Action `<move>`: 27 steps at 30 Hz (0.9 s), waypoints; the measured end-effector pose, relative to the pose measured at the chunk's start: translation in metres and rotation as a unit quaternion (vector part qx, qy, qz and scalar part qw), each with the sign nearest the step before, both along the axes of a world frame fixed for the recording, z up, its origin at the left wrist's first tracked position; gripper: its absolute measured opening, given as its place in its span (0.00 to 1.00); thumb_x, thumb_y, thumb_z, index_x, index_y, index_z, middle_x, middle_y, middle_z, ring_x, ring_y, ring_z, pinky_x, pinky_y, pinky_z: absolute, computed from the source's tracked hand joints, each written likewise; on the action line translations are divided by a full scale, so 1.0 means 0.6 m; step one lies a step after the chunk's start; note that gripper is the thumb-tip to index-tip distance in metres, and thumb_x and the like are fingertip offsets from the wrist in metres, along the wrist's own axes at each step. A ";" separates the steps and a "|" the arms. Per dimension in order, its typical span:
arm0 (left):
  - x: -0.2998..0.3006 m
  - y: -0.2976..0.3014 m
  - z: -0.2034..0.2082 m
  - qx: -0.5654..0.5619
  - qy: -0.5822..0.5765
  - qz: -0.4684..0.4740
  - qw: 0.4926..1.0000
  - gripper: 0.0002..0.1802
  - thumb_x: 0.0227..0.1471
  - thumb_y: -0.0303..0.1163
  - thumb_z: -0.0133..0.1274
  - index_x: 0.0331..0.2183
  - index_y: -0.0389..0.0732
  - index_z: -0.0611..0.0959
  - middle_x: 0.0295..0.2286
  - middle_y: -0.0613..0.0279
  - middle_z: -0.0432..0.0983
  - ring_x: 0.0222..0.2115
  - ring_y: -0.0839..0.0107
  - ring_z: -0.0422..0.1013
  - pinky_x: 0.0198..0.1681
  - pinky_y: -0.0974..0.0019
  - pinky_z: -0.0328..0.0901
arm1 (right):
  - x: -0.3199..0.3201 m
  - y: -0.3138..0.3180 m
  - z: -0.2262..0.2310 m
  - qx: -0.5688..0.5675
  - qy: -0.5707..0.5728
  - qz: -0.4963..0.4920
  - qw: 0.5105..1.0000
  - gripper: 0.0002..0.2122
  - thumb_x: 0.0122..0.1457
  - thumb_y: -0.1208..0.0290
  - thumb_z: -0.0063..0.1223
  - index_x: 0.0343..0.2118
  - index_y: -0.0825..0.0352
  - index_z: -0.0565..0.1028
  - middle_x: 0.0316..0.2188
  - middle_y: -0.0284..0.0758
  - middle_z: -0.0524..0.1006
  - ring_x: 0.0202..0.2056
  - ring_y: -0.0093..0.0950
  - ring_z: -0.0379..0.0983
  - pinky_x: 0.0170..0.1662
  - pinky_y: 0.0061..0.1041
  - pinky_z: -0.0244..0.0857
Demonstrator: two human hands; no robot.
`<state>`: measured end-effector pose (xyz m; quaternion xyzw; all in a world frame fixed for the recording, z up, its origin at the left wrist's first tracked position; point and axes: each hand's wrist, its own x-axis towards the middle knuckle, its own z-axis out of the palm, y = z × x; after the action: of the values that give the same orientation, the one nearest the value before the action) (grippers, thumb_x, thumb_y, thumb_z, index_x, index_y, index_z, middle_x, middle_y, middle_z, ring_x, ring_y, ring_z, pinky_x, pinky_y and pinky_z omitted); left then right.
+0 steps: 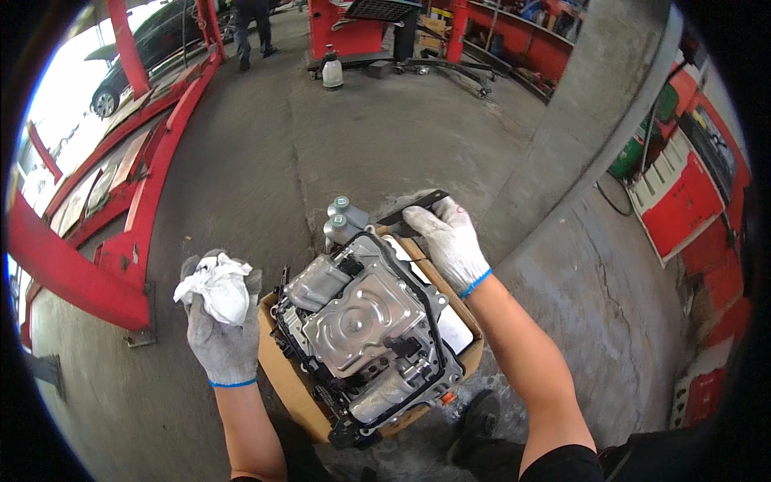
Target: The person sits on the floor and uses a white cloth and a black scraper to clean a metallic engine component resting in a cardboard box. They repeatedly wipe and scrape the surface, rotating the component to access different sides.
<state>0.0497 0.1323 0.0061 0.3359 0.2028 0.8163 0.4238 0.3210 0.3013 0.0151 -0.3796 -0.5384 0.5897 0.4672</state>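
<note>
A metal transmission valve unit (pixel 357 321), with a black seal round its edge and two silver cylinders (pixel 341 221) at its far end, sits on an open cardboard box (pixel 289 394). Left of it, my left hand (pixel 222 345), in a grey-white knit glove, is closed round a crumpled white rag (pixel 217 287). My right hand (pixel 455 251), gloved likewise, grips a dark flat strip (pixel 401 213) at the unit's far right corner. The thumb lies along the strip, and the other fingers are mostly hidden. Something white (pixel 454 331) shows between unit and box wall.
Red lift rails (pixel 148 193) run along the left, with a dark car (pixel 148 56) beyond. A concrete pillar (pixel 574 112) rises at right, near a red and white cabinet (pixel 683 197). A spray bottle (pixel 332 71) and a walking person (pixel 253 28) are farther off.
</note>
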 end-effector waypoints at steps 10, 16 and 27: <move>-0.032 -0.015 -0.012 -0.003 -0.010 0.047 0.999 0.24 0.64 0.39 0.51 0.59 0.46 0.70 0.54 0.56 0.72 0.55 0.60 0.70 0.60 0.44 0.64 | -0.027 -0.036 0.094 0.251 -0.278 -0.014 0.927 0.08 0.61 0.75 0.53 0.40 0.71 0.80 0.32 0.42 0.82 0.34 0.27 0.79 0.40 0.26 0.72; -0.050 -0.027 0.004 0.049 -0.063 0.042 0.996 0.22 0.64 0.32 0.50 0.58 0.39 0.71 0.52 0.51 0.74 0.52 0.57 0.73 0.58 0.46 0.67 | -0.046 -0.011 0.104 0.263 -0.298 0.089 0.913 0.07 0.60 0.77 0.53 0.39 0.72 0.79 0.34 0.40 0.82 0.36 0.26 0.79 0.43 0.26 0.73; -0.057 -0.031 0.009 0.046 -0.096 0.068 0.992 0.25 0.63 0.29 0.53 0.58 0.32 0.70 0.51 0.46 0.75 0.51 0.58 0.74 0.56 0.55 0.71 | -0.083 0.058 0.138 0.251 -0.387 0.309 0.832 0.16 0.43 0.93 0.40 0.32 0.71 0.76 0.31 0.34 0.79 0.35 0.23 0.75 0.38 0.24 0.70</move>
<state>0.0156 0.1137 0.0118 0.2611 0.1455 0.8801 0.3688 0.2710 0.3364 0.0976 -0.2602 -0.8940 0.3527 0.0929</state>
